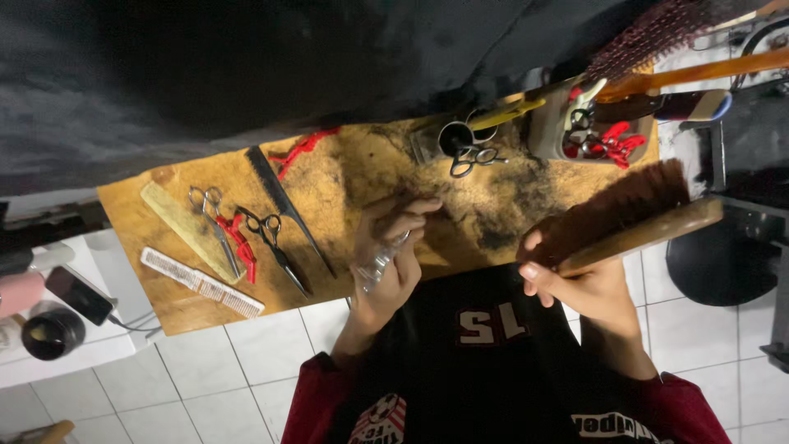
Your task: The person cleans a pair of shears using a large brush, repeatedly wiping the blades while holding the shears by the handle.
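A wooden bench (345,168), dusted with dark hair clippings (501,234), runs across the middle of the frame, beneath a black cloth (246,74) that fills the top. The step in hand is judged to be brushing: a large wooden-backed brush (633,218) is grasped in the right hand (579,288) at centre right. The grip is clenched round the near end of the back, with the bristles turned up and left towards the bench. The brush reaches out from the grip to the upper right and is held off the bench surface.

The left hand (390,255), at centre frame, is closed on a small clear plastic piece (376,269), which pokes out below the fingers; what kind of piece it is cannot be told. The two hands are held apart. The next move is judged to call for bristles and clear piece, or bristles and clippings, to be brought into contact.

On the left of the bench lie a pale comb (185,226), a white comb (201,284), a black tail comb (283,197), scissors (275,242) and red clips (238,242).
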